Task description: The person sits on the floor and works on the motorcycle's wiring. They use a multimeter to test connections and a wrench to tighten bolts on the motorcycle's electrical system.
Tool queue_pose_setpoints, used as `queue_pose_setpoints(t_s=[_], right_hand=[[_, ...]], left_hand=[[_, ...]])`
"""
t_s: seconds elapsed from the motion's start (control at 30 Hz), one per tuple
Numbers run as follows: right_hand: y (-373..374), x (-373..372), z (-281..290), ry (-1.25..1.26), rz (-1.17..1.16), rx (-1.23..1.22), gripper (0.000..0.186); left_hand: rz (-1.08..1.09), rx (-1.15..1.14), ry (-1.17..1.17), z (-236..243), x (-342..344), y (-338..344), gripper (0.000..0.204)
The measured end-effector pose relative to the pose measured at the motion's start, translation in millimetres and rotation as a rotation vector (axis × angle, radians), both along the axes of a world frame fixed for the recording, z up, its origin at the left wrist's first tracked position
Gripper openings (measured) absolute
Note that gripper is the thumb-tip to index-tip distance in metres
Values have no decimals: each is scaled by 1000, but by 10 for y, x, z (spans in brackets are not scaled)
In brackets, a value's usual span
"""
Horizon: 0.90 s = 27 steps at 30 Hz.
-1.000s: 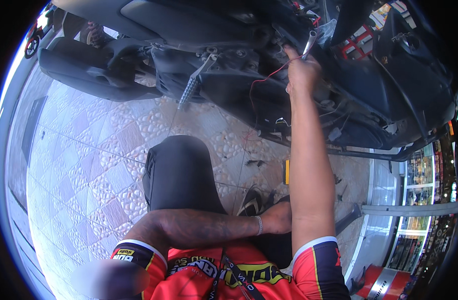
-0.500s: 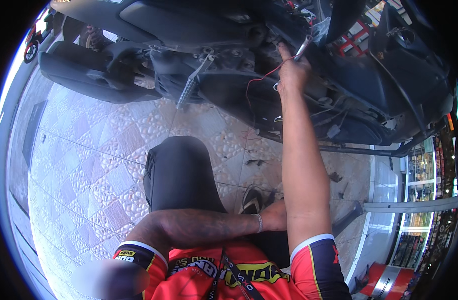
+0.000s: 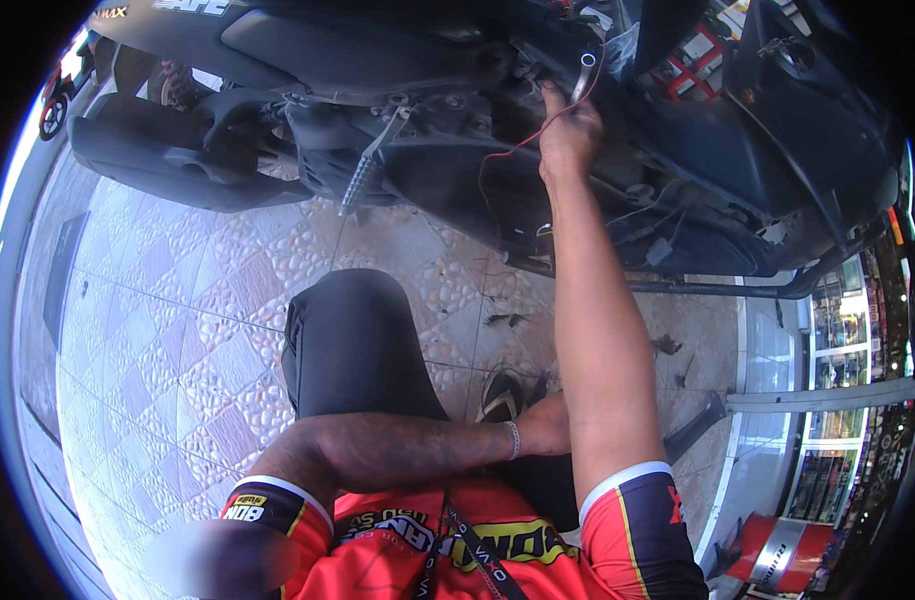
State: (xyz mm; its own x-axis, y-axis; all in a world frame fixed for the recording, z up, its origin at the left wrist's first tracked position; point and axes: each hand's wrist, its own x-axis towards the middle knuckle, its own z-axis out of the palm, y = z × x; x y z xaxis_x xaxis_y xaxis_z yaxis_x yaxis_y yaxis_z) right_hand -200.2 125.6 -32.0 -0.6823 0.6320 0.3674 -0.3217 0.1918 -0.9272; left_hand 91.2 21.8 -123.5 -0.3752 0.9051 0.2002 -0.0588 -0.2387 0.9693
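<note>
My right hand (image 3: 570, 138) reaches far forward into the side of a dark motor scooter (image 3: 377, 65). Its fingers are closed round a shiny metal tube-shaped tool (image 3: 585, 72), whose round hollow end points up out of the grip. The index finger or thumb stretches toward the scooter's inner parts. A thin red wire (image 3: 522, 150) passes across this hand and hangs in a loop to its left. My left hand (image 3: 545, 425) lies low across my body, against the right arm near the elbow; its fingers are hidden behind that arm.
A ridged metal foot peg (image 3: 357, 180) sticks out from the scooter. Loose connectors (image 3: 660, 250) hang below its panels. Patterned stone tiles (image 3: 207, 300) cover the floor. At the right stand glass shelves (image 3: 839, 380) and a red can (image 3: 777, 553). My bent knee (image 3: 357, 330) is in front.
The tool has tilted in my right hand, so its hollow end now shows. That hand has shifted slightly left and up in view. My left arm stays in place.
</note>
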Motion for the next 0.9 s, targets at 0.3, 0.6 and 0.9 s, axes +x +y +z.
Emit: queue_pose_setpoints(t_s=[0.3, 0.6, 0.9], right_hand=[[524, 614, 408, -514, 357, 88, 24], [687, 3044, 746, -1015, 517, 597, 37], [529, 3881, 415, -954, 383, 872, 28]], left_hand=[[42, -302, 30, 55, 8, 21, 28], [9, -370, -16, 189, -147, -45, 26], [-36, -412, 52, 172, -39, 56, 30]])
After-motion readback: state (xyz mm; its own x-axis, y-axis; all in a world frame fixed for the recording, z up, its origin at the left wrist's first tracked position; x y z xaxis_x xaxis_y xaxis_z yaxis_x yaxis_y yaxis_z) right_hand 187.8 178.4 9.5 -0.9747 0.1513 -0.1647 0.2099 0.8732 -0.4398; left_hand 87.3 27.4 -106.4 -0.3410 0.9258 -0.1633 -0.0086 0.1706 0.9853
